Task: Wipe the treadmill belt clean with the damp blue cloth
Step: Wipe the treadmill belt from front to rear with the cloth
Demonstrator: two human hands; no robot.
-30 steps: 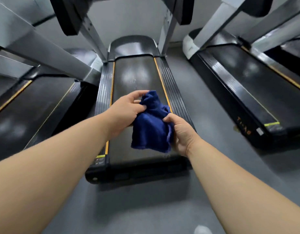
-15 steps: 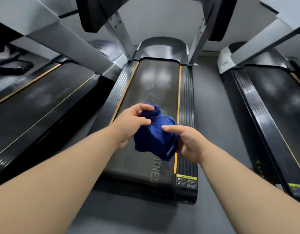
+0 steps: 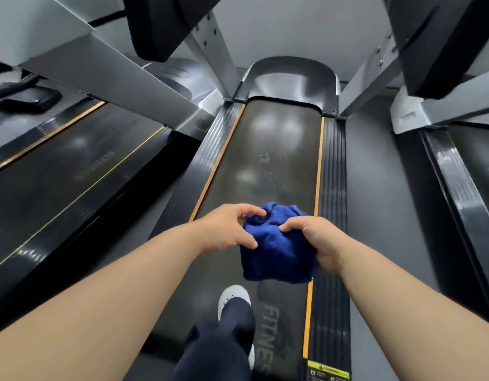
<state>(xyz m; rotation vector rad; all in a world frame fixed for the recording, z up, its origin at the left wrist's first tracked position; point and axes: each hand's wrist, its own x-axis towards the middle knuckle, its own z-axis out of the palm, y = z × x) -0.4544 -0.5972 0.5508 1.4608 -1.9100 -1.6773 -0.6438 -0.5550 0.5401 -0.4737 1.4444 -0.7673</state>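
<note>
A bunched blue cloth [image 3: 276,248] hangs in the air above the dark treadmill belt [image 3: 270,160], held between both hands. My left hand [image 3: 226,229] pinches its upper left fold with thumb and fingers. My right hand [image 3: 317,240] grips its right side, fingers curled into the fabric. Small wet or dusty specks [image 3: 265,158] show on the belt's middle, ahead of the cloth. The belt has orange edge stripes and ribbed black side rails [image 3: 334,188].
My foot in a white shoe [image 3: 233,298] and a dark trouser leg stand on the belt's near end. Grey uprights [image 3: 210,42] and a console rise ahead. Other treadmills [image 3: 73,166] lie left and right, with grey floor [image 3: 375,188] between.
I have stepped forward onto the belt, and my foot has come into view. Both hands have closed in on the cloth, bunching it tighter, the right hand gripping it fully.
</note>
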